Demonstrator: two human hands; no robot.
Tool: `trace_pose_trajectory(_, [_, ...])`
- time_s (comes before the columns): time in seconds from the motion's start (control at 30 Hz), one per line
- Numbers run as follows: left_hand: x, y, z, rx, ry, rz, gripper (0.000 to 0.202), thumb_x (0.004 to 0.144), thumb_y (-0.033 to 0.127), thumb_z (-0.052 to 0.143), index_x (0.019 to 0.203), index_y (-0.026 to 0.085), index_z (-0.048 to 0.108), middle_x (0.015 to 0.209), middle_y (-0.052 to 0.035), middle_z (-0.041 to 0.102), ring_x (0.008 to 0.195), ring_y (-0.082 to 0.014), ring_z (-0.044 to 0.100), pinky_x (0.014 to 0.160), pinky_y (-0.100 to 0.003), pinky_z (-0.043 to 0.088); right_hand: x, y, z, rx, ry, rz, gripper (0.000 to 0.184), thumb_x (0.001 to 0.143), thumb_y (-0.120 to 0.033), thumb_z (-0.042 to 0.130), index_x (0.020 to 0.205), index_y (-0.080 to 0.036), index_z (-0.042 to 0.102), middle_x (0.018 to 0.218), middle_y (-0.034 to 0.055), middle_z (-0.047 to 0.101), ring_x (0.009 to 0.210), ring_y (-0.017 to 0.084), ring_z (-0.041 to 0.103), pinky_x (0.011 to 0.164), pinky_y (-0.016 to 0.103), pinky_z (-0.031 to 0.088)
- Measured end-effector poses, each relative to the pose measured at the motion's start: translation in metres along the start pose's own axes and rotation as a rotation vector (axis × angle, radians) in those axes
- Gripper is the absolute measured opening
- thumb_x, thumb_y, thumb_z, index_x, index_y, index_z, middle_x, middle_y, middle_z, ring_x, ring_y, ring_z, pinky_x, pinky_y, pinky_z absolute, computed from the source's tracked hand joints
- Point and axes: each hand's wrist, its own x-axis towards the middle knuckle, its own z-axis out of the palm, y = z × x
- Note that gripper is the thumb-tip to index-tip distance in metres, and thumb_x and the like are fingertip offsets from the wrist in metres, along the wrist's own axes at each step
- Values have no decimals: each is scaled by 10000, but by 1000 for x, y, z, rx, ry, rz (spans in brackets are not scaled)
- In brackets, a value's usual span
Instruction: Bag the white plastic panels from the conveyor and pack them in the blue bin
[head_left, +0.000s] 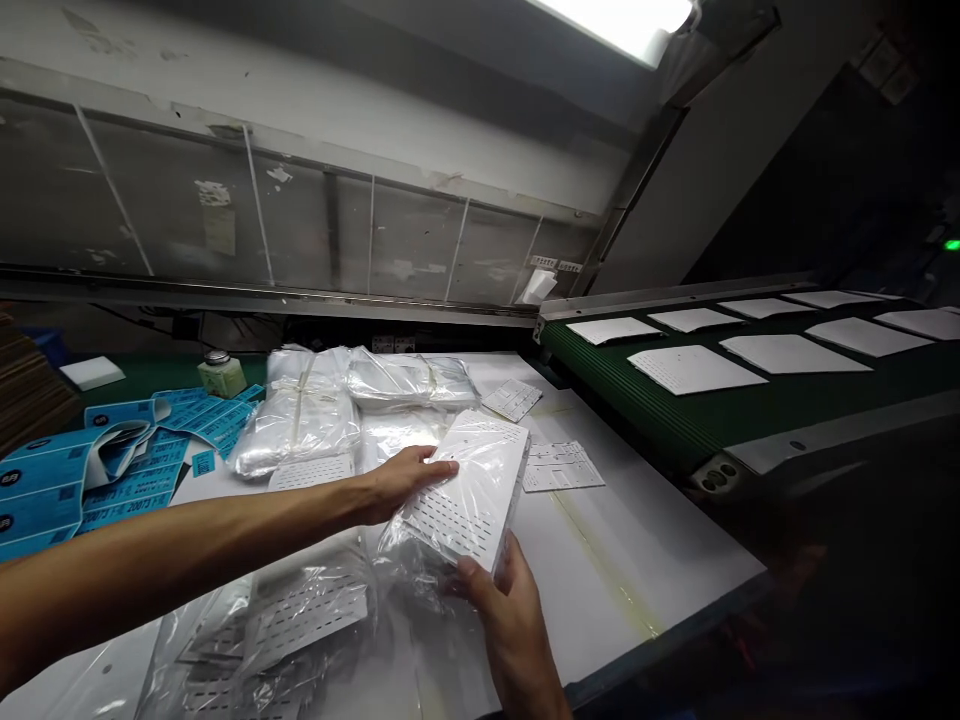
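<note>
Two work surfaces are seen beneath a fluorescent ceiling light [622,20]: a green conveyor belt [660,425] carrying rows of white sheets [694,368], and a white table [645,570] set just beside it. On the table, clear plastic bundles [300,420] are heaped at the far side, with a loose perforated card [512,400] near them; blue printed labels [127,455] and a small jar [221,375] are placed further left. A white perforated card packet [469,500] in clear plastic is held tilted above the table between both hands. The left arm is stretched across from the left, with the left hand [409,482] laid over the packet's upper face, its fingers [439,467] extended and pressed on the plastic. The right hand [510,630] is raised from below, its fingers [469,570] closed around the packet's lower edge.
</note>
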Motion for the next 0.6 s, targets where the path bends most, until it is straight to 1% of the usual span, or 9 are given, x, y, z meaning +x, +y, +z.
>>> trace_pose_trajectory(0.07, [-1,1,-3,-50,-10,-7,398,759,406,672,965,70,617,896,-124,676,764,-205,640,738,-363,497,1,0,1,-69,-55,-12,532,760,-426,662,1187,-174,470,1072,111,661,888,260,646,725,356,544])
trace_pose_trajectory(0.13, [-4,3,-7,-88,-30,-30,341,777,386,659,901,70,622,899,-125,672,770,-198,640,745,-352,498,4,4,-3,-201,-82,-68,520,757,-401,675,1184,-188,469,1081,101,662,926,249,644,764,338,537])
trace_pose_trajectory(0.2, [-10,7,-10,-123,-30,-62,323,780,375,661,892,75,622,932,-134,669,808,-204,641,765,-353,502,9,10,-10,-432,-74,-245,483,748,-369,688,1159,-213,490,1028,72,679,889,227,654,731,306,535])
trace_pose_trajectory(0.27, [-18,13,-12,-132,34,-89,341,757,368,689,939,87,621,956,-131,668,807,-201,637,735,-339,510,18,17,-15,-651,-18,-463,309,756,-348,671,1021,-224,571,838,32,688,717,192,643,632,284,513])
trace_pose_trajectory(0.33, [-29,20,-15,-114,112,-114,373,726,359,722,975,99,623,966,-125,667,790,-190,630,679,-301,506,29,19,-15,-744,38,-600,150,775,-344,630,863,-224,618,745,28,652,687,188,604,647,303,484])
trace_pose_trajectory(0.4, [-43,27,-19,-102,103,-114,372,710,342,738,968,96,634,968,-126,666,802,-189,625,668,-281,496,42,16,-9,-743,61,-595,145,781,-348,598,827,-217,640,896,79,642,861,232,581,750,354,463])
trace_pose_trajectory(0.47, [-60,35,-26,-102,38,-78,358,707,324,741,961,94,638,972,-124,667,829,-195,626,700,-284,494,52,8,0,-758,45,-532,176,781,-345,570,842,-203,655,1023,119,606,929,266,550,751,388,455])
trace_pose_trajectory(0.53, [-81,40,-34,-49,39,-15,391,705,305,742,1023,111,624,992,-112,669,840,-197,630,731,-296,493,59,-2,12,-767,-48,-401,182,788,-321,544,849,-198,663,861,99,628,724,233,571,603,360,462])
trace_pose_trajectory(0.6, [-104,40,-41,56,124,44,476,704,291,737,1130,148,582,1039,-98,665,871,-209,631,755,-314,491,61,-12,27,-741,-222,-248,209,815,-311,511,914,-205,661,621,23,602,512,177,539,493,313,455])
